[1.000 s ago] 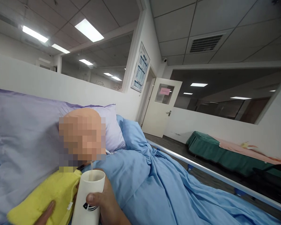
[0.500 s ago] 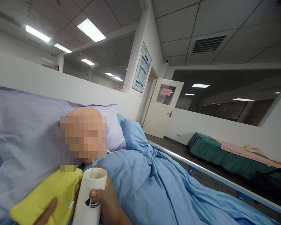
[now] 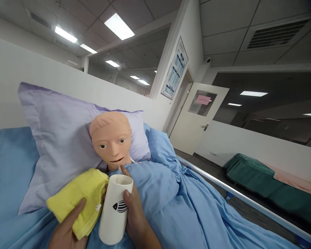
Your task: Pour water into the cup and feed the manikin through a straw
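My right hand [image 3: 134, 211] is wrapped round a white cup [image 3: 111, 218] with a black striped fish printed on it. A thin clear straw [image 3: 119, 169] rises from the cup, its upper end just below the mouth of a nursing manikin [image 3: 110, 129]. The index finger of that hand reaches up beside the straw. My left hand [image 3: 69, 221] grips a folded yellow towel [image 3: 77, 197] left of the cup, thumb on top and other fingers mostly hidden under it. What is inside the cup cannot be seen.
The manikin's head lies against a lilac pillow [image 3: 59, 128], with a blue quilt [image 3: 176, 207] over its body. A metal bed rail [image 3: 223, 188] runs along the right. Beyond it are a green-covered bed [image 3: 261, 183] and an open door [image 3: 197, 121].
The view has shifted, so the manikin, towel and cup appear farther right and slightly higher. More of both hands and the cup's base now show. Both hands keep their hold.
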Tool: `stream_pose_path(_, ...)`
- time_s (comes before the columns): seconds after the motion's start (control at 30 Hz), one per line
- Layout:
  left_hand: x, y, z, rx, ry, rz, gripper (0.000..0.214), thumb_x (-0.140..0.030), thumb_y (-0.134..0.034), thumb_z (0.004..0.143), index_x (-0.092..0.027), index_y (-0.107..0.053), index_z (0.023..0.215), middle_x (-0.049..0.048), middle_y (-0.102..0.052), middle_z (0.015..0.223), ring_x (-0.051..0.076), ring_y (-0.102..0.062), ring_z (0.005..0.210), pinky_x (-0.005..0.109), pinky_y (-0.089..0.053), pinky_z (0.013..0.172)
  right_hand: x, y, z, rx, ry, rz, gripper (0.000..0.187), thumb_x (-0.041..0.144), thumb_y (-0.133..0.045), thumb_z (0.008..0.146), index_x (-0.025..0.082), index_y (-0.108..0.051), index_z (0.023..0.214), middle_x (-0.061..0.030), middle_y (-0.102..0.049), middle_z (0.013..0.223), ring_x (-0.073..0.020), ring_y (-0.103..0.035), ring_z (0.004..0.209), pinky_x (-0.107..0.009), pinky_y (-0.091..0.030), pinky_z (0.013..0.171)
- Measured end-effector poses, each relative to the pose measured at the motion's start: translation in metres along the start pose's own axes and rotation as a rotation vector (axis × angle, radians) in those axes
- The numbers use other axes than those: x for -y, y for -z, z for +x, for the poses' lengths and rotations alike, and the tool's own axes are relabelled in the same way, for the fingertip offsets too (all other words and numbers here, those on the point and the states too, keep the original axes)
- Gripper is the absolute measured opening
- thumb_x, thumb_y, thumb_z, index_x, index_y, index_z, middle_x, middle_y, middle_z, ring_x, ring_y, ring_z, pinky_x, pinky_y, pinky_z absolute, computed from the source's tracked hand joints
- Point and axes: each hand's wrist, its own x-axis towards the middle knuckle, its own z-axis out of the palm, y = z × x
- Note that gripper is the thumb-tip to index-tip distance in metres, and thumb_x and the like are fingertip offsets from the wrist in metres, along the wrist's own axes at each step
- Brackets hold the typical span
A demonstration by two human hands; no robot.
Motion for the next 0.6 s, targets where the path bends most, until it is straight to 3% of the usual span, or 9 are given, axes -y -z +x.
stream_pose_path(0.17, 0.003, -0.005, -0.004, 0.035, 0.024, -0.122, 0.063, -0.03, -0.067, 0.077, -0.022, -0.052, 0.138, 0.0068, -0.067, 0.126, 0.03, -0.054, 0.125, 0.038, -0.049, 0.105, 0.0, 0.001, 0.0, -0.039, -0.028, -0.003, 0.089, 0.058, -0.068, 0.079, 0.031, -0.021, 0.15, -0.0063, -0.071, 0.101, -0.0233, -0.069, 0.083, -0.039, -0.056, 0.072)
stream_pose_path(0.33, 0.01, -0.005, -0.008, 0.036, -0.138, -0.06, 0.071, -0.029, -0.077, 0.073, -0.028, -0.05, 0.139, 0.0045, -0.066, 0.128, 0.029, -0.058, 0.121, 0.039, -0.05, 0.104, 0.001, -0.001, 0.002, -0.091, 0.005, -0.017, 0.084, 0.06, -0.061, 0.084, 0.031, -0.018, 0.15, -0.0074, -0.07, 0.109, -0.0229, -0.069, 0.092, -0.038, -0.055, 0.079)
stream_pose_path(0.5, 0.023, 0.0, -0.008, -0.046, -0.311, 0.263, 0.081, -0.022, -0.09, 0.055, -0.025, -0.059, 0.129, 0.0043, -0.068, 0.125, 0.031, -0.059, 0.119, 0.043, -0.048, 0.105, 0.004, -0.004, 0.003, -0.119, 0.0, -0.057, 0.074, 0.058, -0.057, 0.088, 0.029, -0.026, 0.148, -0.0071, -0.065, 0.125, -0.0215, -0.066, 0.103, -0.037, -0.054, 0.086)
stream_pose_path(0.6, 0.027, 0.004, -0.008, -0.091, -0.291, 0.325, 0.074, -0.012, -0.092, 0.041, -0.02, -0.07, 0.11, 0.0068, -0.072, 0.115, 0.036, -0.062, 0.115, 0.049, -0.044, 0.107, 0.002, -0.004, 0.002, -0.135, 0.003, -0.041, 0.072, 0.058, -0.057, 0.088, 0.029, -0.029, 0.147, -0.0067, -0.065, 0.125, -0.022, -0.066, 0.104, -0.037, -0.054, 0.086)
